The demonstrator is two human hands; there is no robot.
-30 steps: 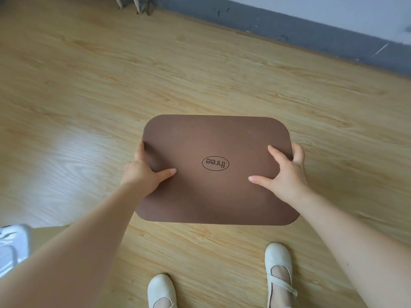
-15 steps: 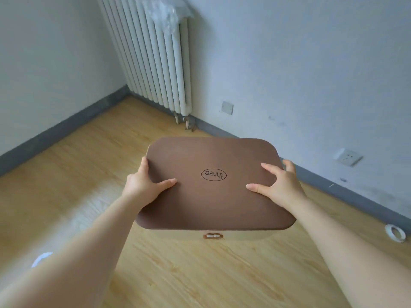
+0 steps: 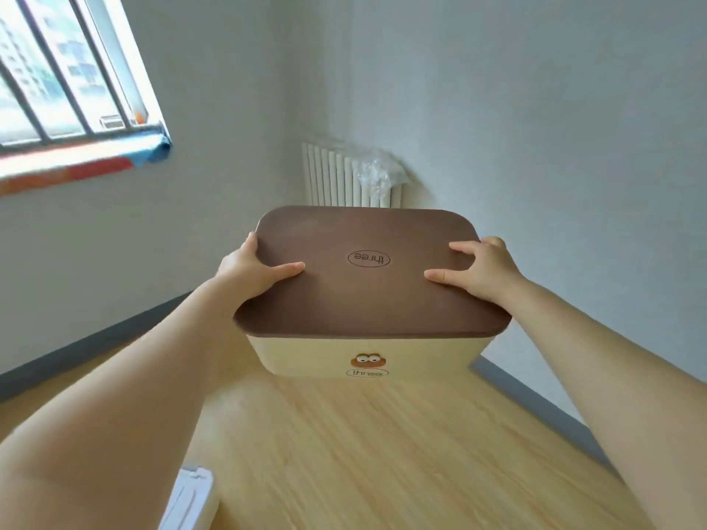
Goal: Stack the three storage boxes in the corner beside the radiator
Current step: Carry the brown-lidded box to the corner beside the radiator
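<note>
I hold a cream storage box (image 3: 367, 357) with a brown lid (image 3: 367, 285) marked "three" in the air in front of me. My left hand (image 3: 248, 271) grips the lid's left edge, thumb lying on top. My right hand (image 3: 478, 269) grips the right edge the same way. The white radiator (image 3: 336, 177) stands against the far wall beyond the box, near the room's corner, with crumpled clear plastic (image 3: 378, 172) on its top. Only this one box is surely in view.
A white object (image 3: 191, 499) lies on the wooden floor (image 3: 382, 453) at the bottom left, partly hidden by my arm. A barred window (image 3: 65, 82) sits high on the left wall. Grey skirting (image 3: 535, 407) runs along both walls.
The view has swung up from the floor to the walls and window. The box has risen with both hands on it, its cream front now showing, and the radiator lies farther off behind it.
</note>
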